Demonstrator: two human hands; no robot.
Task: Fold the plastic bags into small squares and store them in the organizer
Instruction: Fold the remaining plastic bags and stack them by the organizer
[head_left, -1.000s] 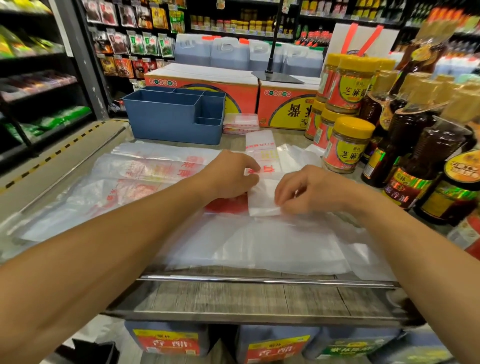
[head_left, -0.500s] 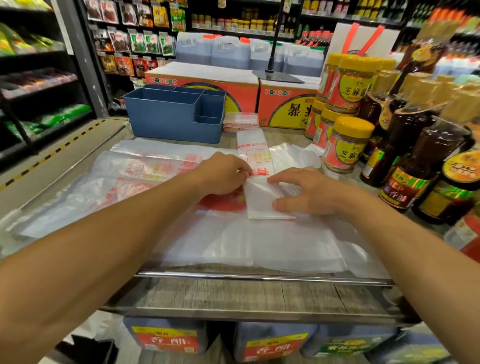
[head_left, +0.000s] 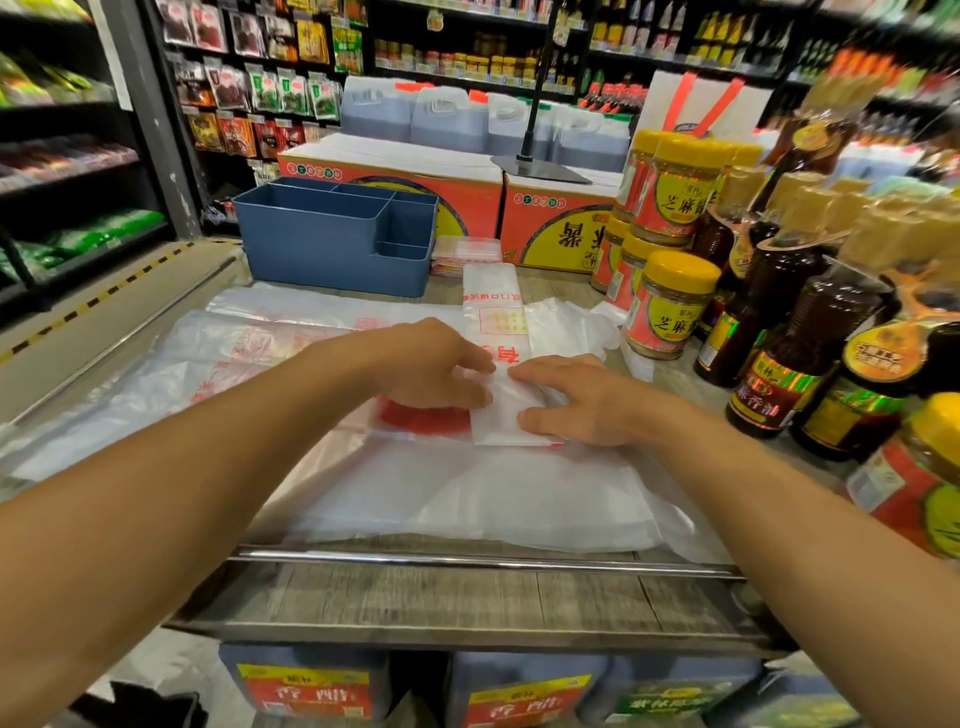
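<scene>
Both hands lie flat on a plastic bag (head_left: 496, 364) that is folded into a long narrow strip running from near to far across the middle of the counter (head_left: 467, 597). The left hand (head_left: 431, 364) rests with its fingers spread straight over the strip's left edge, and the right hand (head_left: 576, 400) presses with straight fingers on the strip's doubled-over near end; neither hand is curled round anything. The step in hand looks like the end-over-end folding, with the first fold just pressed flat and most of the strip left to turn over. The next move probably calls for lifting that folded end and turning it over toward the far side again, keeping the edges square (thin plastic slides easily). More loose bags (head_left: 291, 353) lie spread beneath and to the left. The blue organizer (head_left: 332, 249) stands at the far left of the counter, well apart from the hands, its visible compartments seemingly empty.
</scene>
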